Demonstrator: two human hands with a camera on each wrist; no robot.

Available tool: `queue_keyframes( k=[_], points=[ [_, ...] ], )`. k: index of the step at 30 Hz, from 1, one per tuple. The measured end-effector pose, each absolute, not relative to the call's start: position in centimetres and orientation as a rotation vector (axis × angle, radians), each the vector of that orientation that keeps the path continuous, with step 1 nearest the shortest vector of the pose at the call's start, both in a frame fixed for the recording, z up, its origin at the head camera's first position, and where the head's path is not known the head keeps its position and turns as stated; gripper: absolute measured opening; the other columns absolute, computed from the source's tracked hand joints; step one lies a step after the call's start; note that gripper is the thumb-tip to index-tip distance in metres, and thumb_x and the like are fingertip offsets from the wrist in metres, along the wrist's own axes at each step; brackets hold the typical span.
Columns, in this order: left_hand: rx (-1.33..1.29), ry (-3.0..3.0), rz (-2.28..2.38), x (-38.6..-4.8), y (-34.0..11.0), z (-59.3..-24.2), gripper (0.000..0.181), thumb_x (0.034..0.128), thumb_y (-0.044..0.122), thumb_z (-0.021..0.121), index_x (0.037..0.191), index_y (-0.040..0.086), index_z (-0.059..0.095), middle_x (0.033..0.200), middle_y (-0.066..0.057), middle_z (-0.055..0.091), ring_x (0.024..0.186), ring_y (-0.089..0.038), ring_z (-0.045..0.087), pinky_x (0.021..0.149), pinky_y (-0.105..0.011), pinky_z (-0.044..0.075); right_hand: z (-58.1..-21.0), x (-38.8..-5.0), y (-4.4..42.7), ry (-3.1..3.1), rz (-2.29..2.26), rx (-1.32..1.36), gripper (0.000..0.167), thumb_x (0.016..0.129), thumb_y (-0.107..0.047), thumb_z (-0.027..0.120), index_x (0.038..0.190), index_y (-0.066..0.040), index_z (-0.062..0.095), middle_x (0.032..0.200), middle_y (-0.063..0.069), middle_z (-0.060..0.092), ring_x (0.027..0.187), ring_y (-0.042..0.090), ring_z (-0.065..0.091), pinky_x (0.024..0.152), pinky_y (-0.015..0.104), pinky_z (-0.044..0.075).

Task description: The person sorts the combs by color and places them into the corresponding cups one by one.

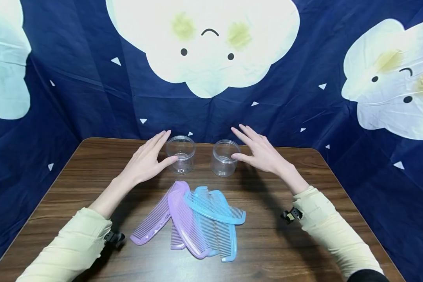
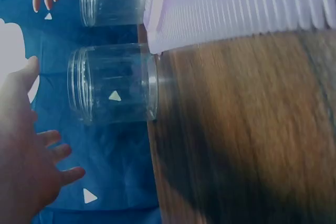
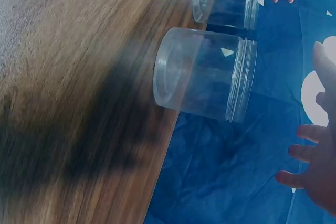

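Two clear open jars stand upright at the table's back: the left jar [image 1: 181, 156] and the right jar [image 1: 225, 158]. My left hand [image 1: 144, 162], fingers extended, is beside the left jar, its thumb overlapping the rim in the head view; in the left wrist view the hand [image 2: 26, 140] stands apart from the jar [image 2: 113, 83]. My right hand [image 1: 262, 152] is spread right of the right jar; the right wrist view shows a gap between the hand [image 3: 315, 156] and the jar [image 3: 202, 74]. Neither hand holds anything. Nearer lie overlapping purple combs [image 1: 187, 223] and blue combs [image 1: 211, 211].
The brown wooden table [image 1: 275, 250] ends just behind the jars. A dark blue cloth [image 1: 91, 94] with pale cloud faces hangs behind it and along both sides.
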State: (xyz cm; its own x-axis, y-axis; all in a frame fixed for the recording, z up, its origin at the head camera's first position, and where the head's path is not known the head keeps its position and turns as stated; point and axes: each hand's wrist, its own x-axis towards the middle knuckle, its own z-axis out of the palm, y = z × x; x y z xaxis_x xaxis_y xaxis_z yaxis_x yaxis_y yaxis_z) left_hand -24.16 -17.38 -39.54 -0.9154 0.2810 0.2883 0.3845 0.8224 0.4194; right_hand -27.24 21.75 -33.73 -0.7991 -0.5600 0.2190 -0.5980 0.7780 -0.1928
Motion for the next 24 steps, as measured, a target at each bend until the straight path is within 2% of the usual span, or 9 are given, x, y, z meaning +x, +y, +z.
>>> queue_keyframes(
  k=[9,13,18,24],
  points=[
    [-0.4,-2.836,-0.998,-24.6,-16.8,-40.2,0.093,0.0946,0.07,0.057,0.166,0.036,0.007,0.174,-0.004,0.017,0.159,-0.036,0.021,0.118,-0.073,0.026,-34.1,-26.5,21.1,-2.778,0.439,0.887,0.086,0.093,-0.06,0.067,0.163,-0.04,0.022,0.172,0.004,0.024,0.158,0.032,0.027,0.119,0.065,0.033],
    [-0.362,-2.845,-1.144,-25.1,-16.7,-40.7,0.096,0.0946,0.071,0.056,0.165,0.037,0.001,0.175,-0.008,0.013,0.16,-0.038,0.018,0.12,-0.072,0.023,-34.2,-26.1,20.9,-2.78,0.464,0.856,0.085,0.094,-0.061,0.066,0.163,-0.04,0.022,0.172,0.002,0.024,0.157,0.031,0.031,0.118,0.063,0.036],
    [-0.356,-2.847,-1.262,-25.6,-16.7,-41.4,0.101,0.0948,0.066,0.06,0.166,0.029,-0.002,0.175,-0.012,0.007,0.16,-0.041,0.013,0.122,-0.071,0.02,-34.4,-25.8,20.5,-2.784,0.493,0.828,0.083,0.094,-0.062,0.065,0.163,-0.043,0.021,0.172,-0.001,0.025,0.156,0.03,0.033,0.117,0.062,0.038],
    [-0.337,-2.845,-1.365,-25.8,-16.4,-41.9,0.108,0.0928,0.063,0.065,0.167,0.023,-0.002,0.175,-0.009,0.004,0.161,-0.039,0.01,0.124,-0.069,0.019,-34.8,-25.3,20.0,-2.764,0.533,0.818,0.081,0.094,-0.06,0.066,0.162,-0.042,0.025,0.171,0.0,0.028,0.156,0.028,0.034,0.117,0.061,0.039]
  ],
)
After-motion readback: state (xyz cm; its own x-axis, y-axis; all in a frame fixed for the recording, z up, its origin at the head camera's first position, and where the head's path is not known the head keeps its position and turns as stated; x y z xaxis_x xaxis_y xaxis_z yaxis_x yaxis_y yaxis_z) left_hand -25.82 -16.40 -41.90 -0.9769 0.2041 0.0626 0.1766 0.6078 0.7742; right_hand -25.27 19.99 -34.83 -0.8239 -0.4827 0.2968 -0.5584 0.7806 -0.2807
